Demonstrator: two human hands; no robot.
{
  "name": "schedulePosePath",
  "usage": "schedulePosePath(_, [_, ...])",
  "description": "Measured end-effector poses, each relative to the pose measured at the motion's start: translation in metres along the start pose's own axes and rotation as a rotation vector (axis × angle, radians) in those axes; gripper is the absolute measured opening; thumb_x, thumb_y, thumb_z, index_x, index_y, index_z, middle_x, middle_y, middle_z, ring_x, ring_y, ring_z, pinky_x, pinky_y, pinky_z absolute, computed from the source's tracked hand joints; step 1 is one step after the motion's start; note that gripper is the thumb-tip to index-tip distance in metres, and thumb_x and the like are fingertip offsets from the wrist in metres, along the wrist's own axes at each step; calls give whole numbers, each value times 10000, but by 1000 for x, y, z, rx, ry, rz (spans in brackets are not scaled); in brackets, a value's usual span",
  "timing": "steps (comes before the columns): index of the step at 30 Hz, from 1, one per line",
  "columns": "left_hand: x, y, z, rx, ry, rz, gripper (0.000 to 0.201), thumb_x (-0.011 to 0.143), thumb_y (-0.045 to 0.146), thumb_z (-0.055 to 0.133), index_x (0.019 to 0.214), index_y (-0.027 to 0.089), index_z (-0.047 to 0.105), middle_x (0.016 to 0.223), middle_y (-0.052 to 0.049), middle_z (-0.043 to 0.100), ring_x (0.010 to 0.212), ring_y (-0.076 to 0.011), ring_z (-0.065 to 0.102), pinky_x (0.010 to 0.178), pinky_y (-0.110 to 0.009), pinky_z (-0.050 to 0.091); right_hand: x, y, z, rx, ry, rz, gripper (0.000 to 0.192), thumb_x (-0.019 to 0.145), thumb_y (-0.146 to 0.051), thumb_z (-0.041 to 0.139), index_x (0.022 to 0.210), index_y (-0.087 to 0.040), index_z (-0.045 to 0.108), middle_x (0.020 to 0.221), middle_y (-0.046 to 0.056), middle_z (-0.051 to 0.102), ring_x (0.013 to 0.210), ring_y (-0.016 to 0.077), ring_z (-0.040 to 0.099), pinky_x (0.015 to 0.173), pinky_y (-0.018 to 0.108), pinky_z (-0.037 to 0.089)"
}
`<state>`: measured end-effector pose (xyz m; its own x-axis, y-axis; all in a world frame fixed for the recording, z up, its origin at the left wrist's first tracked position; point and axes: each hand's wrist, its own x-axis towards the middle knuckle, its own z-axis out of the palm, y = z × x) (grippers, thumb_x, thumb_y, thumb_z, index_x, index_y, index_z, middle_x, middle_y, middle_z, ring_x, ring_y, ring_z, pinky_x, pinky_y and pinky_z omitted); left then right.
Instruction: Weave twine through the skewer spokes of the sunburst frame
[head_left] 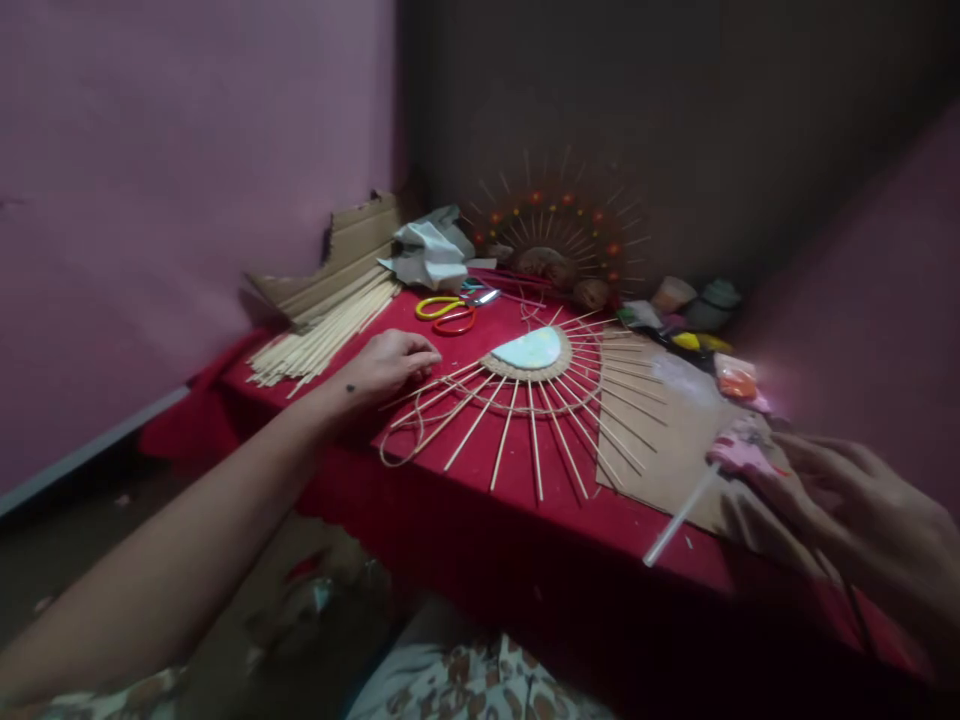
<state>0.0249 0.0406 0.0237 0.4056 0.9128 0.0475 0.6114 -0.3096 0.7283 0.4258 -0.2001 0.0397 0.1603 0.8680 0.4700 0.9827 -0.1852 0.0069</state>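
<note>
A sunburst of thin wooden sticks [536, 440] fans out from a half-round pale disc [529, 348] with a braided border, lying on the red cloth. Twine [397, 455] runs in an arc across the sticks and loops loosely at the left. My left hand [394, 362] is closed beside the leftmost sticks, fingertips together; whether twine is between them is hidden. On the right, my right hand [862, 490] grips a pink glue gun [742, 447], with a clear glue stick [682, 515] jutting from it toward the lower left.
Loose sticks [326, 335] lie in a pile at the left by bent cardboard [352, 250]. Scissors [454, 310] with yellow and red handles sit behind my left hand. Flat cardboard [667, 450] lies under the right-hand sticks. A finished-looking sunburst decoration [555, 225] stands at the back wall.
</note>
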Motion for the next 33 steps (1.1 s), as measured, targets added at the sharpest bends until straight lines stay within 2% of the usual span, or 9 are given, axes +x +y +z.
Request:
schedulePosePath(3, [-10,-5,-7,-25,58,-36,337,759,465,518,829,161,647,632,-15,602,547,-136,509,510,-243,374,8,-46,-11,262,1,-224,331,873,-467,482,1038,-235,650,1046,118,669,925,239,655,665,326,528])
schedulePosePath(6, [-15,-6,-13,81,24,-2,324,728,459,535,783,161,652,686,-30,638,630,-160,556,577,-257,422,25,-93,-8,424,-133,-346,247,897,-338,492,1035,-219,659,995,91,679,804,174,663,671,283,531])
schedulePosePath(9, [-17,-8,-18,215,-9,17,330,726,457,521,796,170,667,801,-51,689,749,-191,606,688,-279,458,48,-134,1,525,-226,-464,252,880,-261,505,1064,-192,664,1011,99,669,886,188,646,762,315,523])
schedulePosePath(13, [-23,-16,-23,301,42,-41,347,750,439,484,879,176,671,919,-62,706,842,-205,629,780,-296,462,79,-182,13,581,-320,-538,231,843,-147,518,986,-169,699,968,88,679,833,165,630,730,281,485])
schedulePosePath(16, [-31,-22,-25,315,7,-31,351,764,458,494,910,185,660,935,-53,702,865,-199,626,798,-291,457,92,-216,23,637,-457,-588,208,825,-115,524,909,-158,709,899,69,692,788,144,616,725,259,453])
schedulePosePath(21, [-39,-19,-20,340,-96,10,311,772,441,525,900,186,649,886,-47,687,786,-169,610,694,-257,439,89,-268,38,542,-573,-508,253,881,-292,486,859,-157,698,880,103,703,814,207,636,717,312,440])
schedulePosePath(23, [-40,-17,-17,361,-126,26,262,781,386,510,878,185,646,862,-44,681,756,-158,603,675,-252,428,87,-283,42,457,-606,-454,328,884,-384,474,899,-138,690,910,144,701,848,257,650,704,349,449])
schedulePosePath(27, [-38,-16,-14,373,-126,66,209,786,302,464,830,179,627,826,-40,666,720,-152,585,663,-257,413,89,-298,49,369,-641,-460,272,833,-258,473,950,-116,674,929,181,699,853,285,659,672,360,451])
schedulePosePath(33, [-37,-12,-15,355,-142,50,169,770,240,439,778,193,601,724,-22,647,626,-137,556,603,-257,377,108,-282,56,648,-578,-230,132,769,-216,504,677,-165,584,673,72,640,643,168,572,591,282,370])
